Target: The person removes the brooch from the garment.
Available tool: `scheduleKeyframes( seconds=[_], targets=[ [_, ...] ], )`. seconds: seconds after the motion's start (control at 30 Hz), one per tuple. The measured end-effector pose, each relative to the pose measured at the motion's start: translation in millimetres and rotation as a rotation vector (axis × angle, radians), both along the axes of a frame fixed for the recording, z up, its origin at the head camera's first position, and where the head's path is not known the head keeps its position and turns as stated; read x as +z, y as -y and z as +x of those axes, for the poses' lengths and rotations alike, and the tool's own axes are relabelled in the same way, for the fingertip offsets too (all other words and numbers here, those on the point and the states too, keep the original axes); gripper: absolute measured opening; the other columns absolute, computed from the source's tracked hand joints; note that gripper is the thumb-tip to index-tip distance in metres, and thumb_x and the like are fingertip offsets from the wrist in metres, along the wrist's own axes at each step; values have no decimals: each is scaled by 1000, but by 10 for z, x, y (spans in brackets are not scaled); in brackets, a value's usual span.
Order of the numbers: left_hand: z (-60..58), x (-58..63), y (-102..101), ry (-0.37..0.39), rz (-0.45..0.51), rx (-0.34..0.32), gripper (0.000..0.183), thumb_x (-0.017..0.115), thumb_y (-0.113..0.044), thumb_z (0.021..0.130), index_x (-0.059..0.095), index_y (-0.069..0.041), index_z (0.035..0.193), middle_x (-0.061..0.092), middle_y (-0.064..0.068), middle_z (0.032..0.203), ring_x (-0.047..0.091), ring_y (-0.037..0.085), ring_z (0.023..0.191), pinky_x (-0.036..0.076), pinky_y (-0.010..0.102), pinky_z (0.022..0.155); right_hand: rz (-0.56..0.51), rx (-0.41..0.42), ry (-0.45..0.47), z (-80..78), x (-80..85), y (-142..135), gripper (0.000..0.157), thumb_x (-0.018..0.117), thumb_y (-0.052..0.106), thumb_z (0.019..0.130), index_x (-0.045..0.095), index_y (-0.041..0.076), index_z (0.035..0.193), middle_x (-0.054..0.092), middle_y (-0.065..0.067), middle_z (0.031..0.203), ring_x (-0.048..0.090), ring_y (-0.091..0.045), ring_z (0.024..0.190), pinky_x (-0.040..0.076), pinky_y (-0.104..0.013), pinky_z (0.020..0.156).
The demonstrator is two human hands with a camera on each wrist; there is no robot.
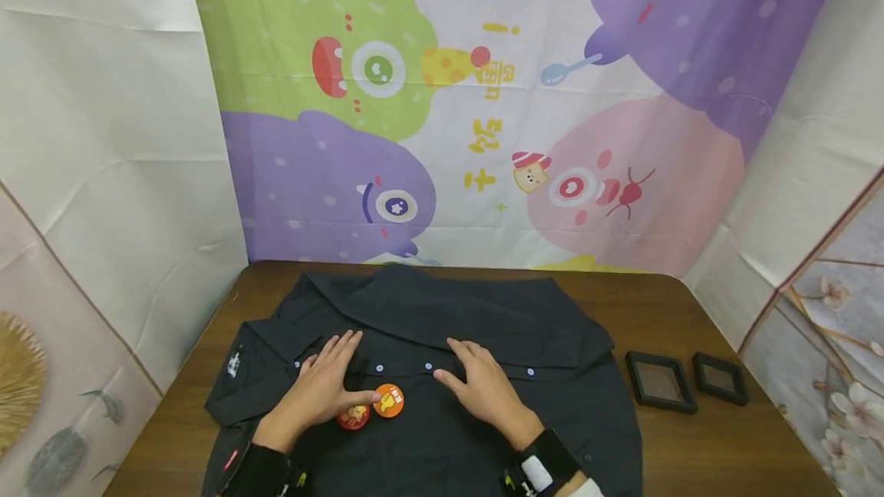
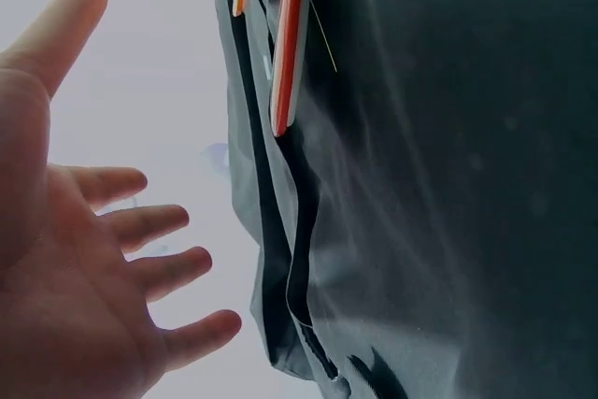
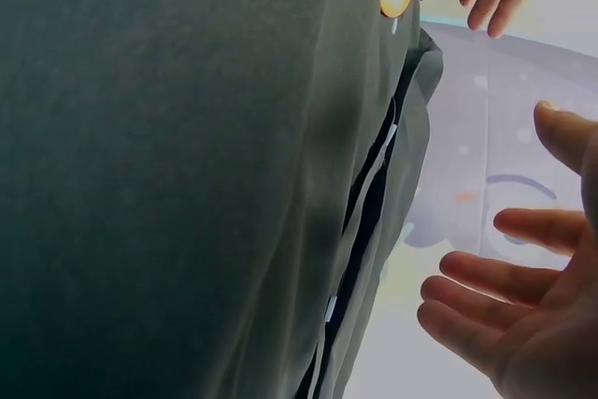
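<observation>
Dark shirt [image 1: 428, 443] lies spread on the wooden table [image 1: 691, 451], beneath both my hands. Cloth looks light, soft and limp; I judge the edge along the button row [image 1: 428, 366] the best hold. My left hand [image 1: 319, 391]: fingers spread apart, nothing held, clear of the cloth in its wrist view. Near its thumb, red badge [image 1: 354, 419], then orange badge [image 1: 390, 403]: probably light, stiff, slick-faced; grasp by rims. My right hand [image 1: 489, 391]: fingers parted, empty, above the shirt. Farther right, larger black frame [image 1: 666, 403], then smaller black frame [image 1: 725, 396]; likely rigid.
</observation>
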State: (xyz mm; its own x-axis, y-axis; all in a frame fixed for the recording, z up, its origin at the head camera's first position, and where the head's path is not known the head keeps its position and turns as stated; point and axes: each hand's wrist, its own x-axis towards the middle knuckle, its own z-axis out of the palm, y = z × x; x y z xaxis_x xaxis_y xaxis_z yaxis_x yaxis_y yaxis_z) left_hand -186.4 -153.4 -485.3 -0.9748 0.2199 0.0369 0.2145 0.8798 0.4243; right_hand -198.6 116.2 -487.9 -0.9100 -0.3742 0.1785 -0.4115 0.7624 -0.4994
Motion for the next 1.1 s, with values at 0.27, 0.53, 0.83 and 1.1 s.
scheduleKeyframes(
  seconds=[0.27, 0.53, 0.83, 1.1],
  targets=[
    [0, -25, 9, 24, 3, -1, 109, 68, -66, 66, 27, -2, 144, 32, 20, 149, 26, 40, 135, 27, 70, 98, 19, 31, 22, 6, -12, 44, 62, 52, 50, 90, 43, 11, 138, 50, -17, 133, 45, -34, 122, 42, -54, 97],
    [5, -35, 18, 53, 42, -1, 106, 71, -60, 66, 27, -5, 145, 35, 24, 146, 29, 41, 133, 29, 70, 97, 5, 30, 10, 4, -20, 92, 61, 53, 49, 90, 45, 11, 136, 51, -17, 132, 47, -33, 121, 43, -53, 97],
    [4, -24, 23, 62, 16, -14, 105, 69, -62, 68, 31, 1, 142, 33, 25, 147, 28, 45, 132, 28, 70, 98, 0, 37, 7, 3, -16, 126, 61, 54, 49, 89, 45, 11, 136, 53, -16, 130, 48, -32, 119, 44, -53, 96],
    [4, -31, 40, 54, 18, -40, 105, 69, -62, 67, 30, 0, 142, 35, 24, 146, 30, 44, 131, 30, 68, 97, 0, 48, 24, -2, -8, 178, 62, 56, 47, 89, 45, 9, 136, 54, -15, 129, 49, -31, 118, 44, -52, 96]
  ],
)
